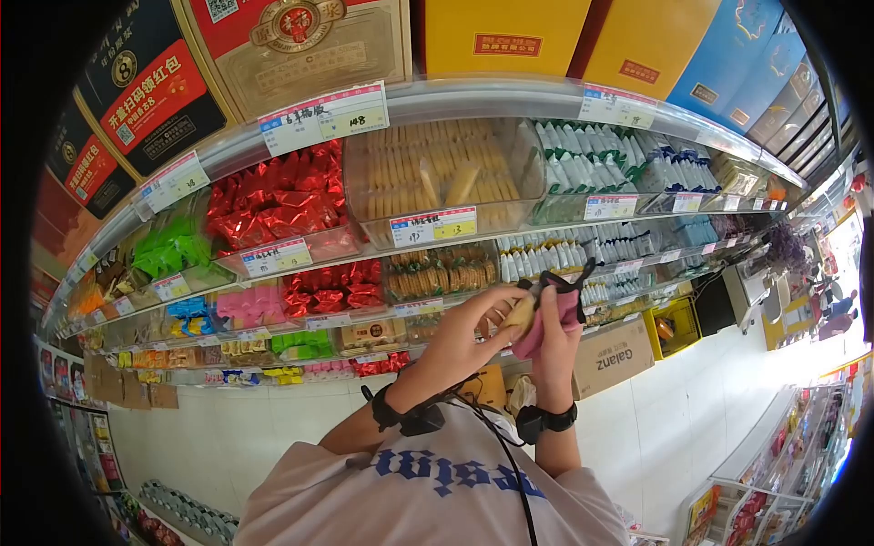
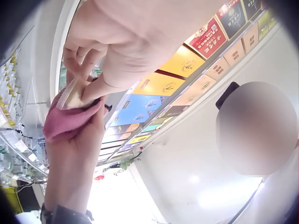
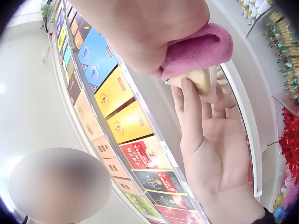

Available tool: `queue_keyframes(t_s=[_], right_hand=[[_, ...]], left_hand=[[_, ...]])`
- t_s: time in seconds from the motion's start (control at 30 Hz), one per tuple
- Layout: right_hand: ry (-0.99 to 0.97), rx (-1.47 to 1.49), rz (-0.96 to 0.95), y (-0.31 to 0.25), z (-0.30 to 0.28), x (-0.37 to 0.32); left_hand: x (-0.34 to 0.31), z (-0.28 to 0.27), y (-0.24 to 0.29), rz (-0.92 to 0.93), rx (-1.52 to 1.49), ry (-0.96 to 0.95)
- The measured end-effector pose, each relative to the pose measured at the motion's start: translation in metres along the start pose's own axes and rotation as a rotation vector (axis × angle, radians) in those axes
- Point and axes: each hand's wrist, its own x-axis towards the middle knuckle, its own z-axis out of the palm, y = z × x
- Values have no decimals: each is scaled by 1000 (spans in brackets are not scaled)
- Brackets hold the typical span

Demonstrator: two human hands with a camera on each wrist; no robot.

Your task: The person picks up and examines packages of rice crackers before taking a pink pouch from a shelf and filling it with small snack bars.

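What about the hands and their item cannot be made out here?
- Wording on the packet: too small in the head view; the pink cloth half covers it in both wrist views.
- Fingertips of the right hand: hidden by the cloth.
- Small print on price tags: too small, head view.

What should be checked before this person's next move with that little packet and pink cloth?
1. Left hand pinches the snack packet: ok.
2. Right hand holds the pink cloth: ok.
3. Cloth lies against the packet: ok.
4. Packet wrapper clean and unbroken: cannot tell.
5. Shelf straight ahead of both hands: ok.
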Motion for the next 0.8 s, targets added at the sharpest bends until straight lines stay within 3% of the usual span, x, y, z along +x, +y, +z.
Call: queue_keyframes(t_s=[0.13, 0.3, 0.33, 0.43, 0.5, 0.63, 0.73, 0.8], right_hand=[[-82, -91, 67, -9, -28, 5], [-351, -427, 216, -11, -58, 13], [-332, -425, 237, -11, -64, 15], [-277, -431, 110, 4, -91, 29], [-250, -569, 121, 13, -118, 47], [-54, -728, 207, 81, -180, 77], [49, -667, 308, 165, -230, 92], [154, -697, 279, 260, -270, 115]], left_hand=[[3, -9, 0, 40, 91, -77], [4, -10, -13, -110, 124, -214], [4, -8, -16, -154, 101, -227], [6, -3, -19, 11, 142, -49], [8, -9, -18, -30, 105, 15], [7, -30, -1, -60, 108, 153], [3, -36, 5, -23, 74, 285], [-5, -41, 15, -16, 93, 256]])
